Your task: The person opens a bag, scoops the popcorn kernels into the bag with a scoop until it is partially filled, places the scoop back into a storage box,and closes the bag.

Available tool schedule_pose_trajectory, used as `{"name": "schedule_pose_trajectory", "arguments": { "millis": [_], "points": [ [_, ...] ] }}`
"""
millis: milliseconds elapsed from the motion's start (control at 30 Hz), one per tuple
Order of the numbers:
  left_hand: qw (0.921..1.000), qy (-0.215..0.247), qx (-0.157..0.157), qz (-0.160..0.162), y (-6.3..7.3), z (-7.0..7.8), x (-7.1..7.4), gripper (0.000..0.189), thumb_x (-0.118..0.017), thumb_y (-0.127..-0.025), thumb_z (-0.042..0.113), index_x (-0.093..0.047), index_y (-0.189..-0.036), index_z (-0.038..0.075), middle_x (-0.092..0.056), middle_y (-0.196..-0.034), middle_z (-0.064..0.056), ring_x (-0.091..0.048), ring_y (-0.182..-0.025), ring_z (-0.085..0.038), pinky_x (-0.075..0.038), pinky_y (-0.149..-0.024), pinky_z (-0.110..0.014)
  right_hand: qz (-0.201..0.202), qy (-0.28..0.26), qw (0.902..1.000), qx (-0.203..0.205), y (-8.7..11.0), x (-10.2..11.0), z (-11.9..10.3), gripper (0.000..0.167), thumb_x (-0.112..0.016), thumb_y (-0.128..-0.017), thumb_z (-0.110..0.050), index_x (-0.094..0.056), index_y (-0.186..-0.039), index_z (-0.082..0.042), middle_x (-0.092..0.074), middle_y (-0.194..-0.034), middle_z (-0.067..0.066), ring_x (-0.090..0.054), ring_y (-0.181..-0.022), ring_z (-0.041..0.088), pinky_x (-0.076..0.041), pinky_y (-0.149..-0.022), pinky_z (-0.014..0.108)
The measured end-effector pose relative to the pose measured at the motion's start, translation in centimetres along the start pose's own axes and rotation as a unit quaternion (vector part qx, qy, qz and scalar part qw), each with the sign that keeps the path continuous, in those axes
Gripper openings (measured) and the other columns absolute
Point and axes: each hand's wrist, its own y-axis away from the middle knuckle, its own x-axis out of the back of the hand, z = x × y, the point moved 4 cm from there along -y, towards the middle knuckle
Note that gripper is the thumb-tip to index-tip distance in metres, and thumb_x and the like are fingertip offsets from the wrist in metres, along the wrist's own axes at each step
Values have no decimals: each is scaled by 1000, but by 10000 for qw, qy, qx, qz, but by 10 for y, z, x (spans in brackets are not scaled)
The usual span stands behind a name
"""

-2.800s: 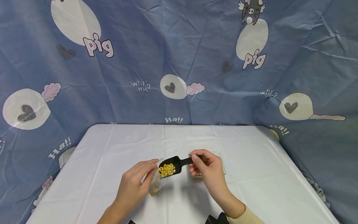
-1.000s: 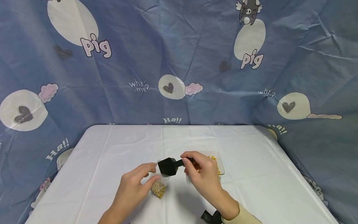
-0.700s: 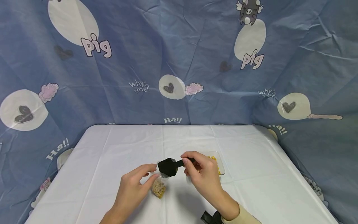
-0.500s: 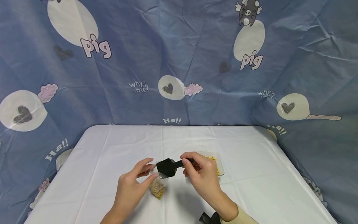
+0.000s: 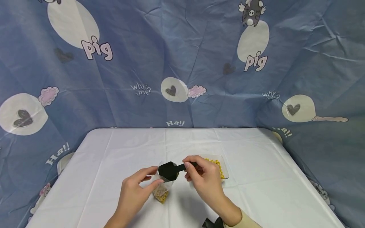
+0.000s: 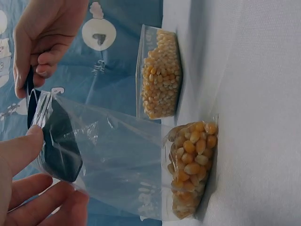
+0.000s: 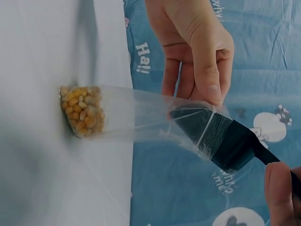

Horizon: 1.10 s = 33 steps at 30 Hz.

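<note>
A clear zip bag (image 6: 117, 141) stands upright on the table, with yellow corn kernels (image 6: 192, 165) piled at its bottom. My left hand (image 5: 134, 191) holds the bag near its top, thumb on one side and fingers on the other. Between thumb and fingers, my right hand (image 5: 207, 179) pinches the handle of a black scoop (image 5: 168, 171). The scoop is turned over, back upward, and its blade reaches down inside the bag's mouth, as both wrist views show. I see no kernels on the blade; its hollow side is hidden in the head view.
Behind the right hand stands a clear rectangular container (image 5: 225, 171) of corn kernels, partly covered by that hand. A white cloth (image 5: 114, 152) covers the table. At its far edge hangs a blue printed curtain (image 5: 137, 63). Something black (image 5: 213, 223) sits by the right wrist.
Earlier the scoop lay level with kernels in it at the bag's mouth; now it is tipped over into the bag. The bag's pile looks larger. Left fingers loosened briefly, then came back to the bag.
</note>
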Motion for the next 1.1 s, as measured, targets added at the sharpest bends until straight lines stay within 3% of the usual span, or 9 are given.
{"name": "schedule_pose_trajectory", "arguments": {
  "millis": [200, 500, 600, 733, 867, 1100],
  "points": [
    [9994, -310, -154, 17, 1, 2, -1, 48, -91, -75, 20, -74, -120, 16, -73, -111, 6, -69, -94, -15, -56, -75, -22, 13, -161, 9997, -167, 1, 1, 1, 15, -69, -92, 6, -71, -96, -8, -67, -73, 4, -66, -55, 23, -58, -50, 32],
    [9997, -29, -204, -90, 2, -1, -2, 58, -93, -72, 22, -71, -125, 13, -70, -118, 5, -69, -99, -18, -58, -77, -26, 56, -477, 9978, -457, 1, 4, 4, 10, -67, -95, 3, -71, -98, -4, -67, -72, 7, -66, -56, 29, -59, -52, 37],
    [9999, 134, -25, -14, 3, 0, -3, 58, -94, -71, 19, -72, -124, 14, -71, -116, 7, -69, -98, -15, -58, -76, -26, 72, -638, 9955, -699, 4, 3, 19, 7, -68, -96, -3, -72, -99, -8, -68, -73, 7, -67, -58, 28, -60, -53, 38],
    [9984, 338, 443, 75, 5, 1, -4, 54, -93, -72, 15, -73, -122, 18, -71, -113, 10, -68, -95, -13, -58, -76, -25, 102, -847, 9927, -853, 9, 2, 38, 5, -70, -97, -10, -73, -101, -12, -68, -75, 11, -68, -59, 26, -60, -54, 38],
    [9947, 502, 893, 74, 6, -2, -3, 46, -91, -76, 18, -75, -119, 21, -72, -112, 11, -68, -94, -13, -57, -78, -24, 150, -942, 9917, -860, 9, 3, 38, 6, -70, -96, -9, -73, -102, -9, -67, -74, 14, -67, -60, 26, -60, -54, 37],
    [9928, 654, 994, 121, 6, -5, -2, 31, -89, -77, 16, -79, -107, 19, -75, -104, 9, -70, -89, -12, -57, -77, -22, 125, -873, 9920, -899, 9, 11, 38, 7, -69, -96, -8, -72, -103, -9, -68, -76, 14, -67, -61, 27, -61, -56, 36]
  ]
}}
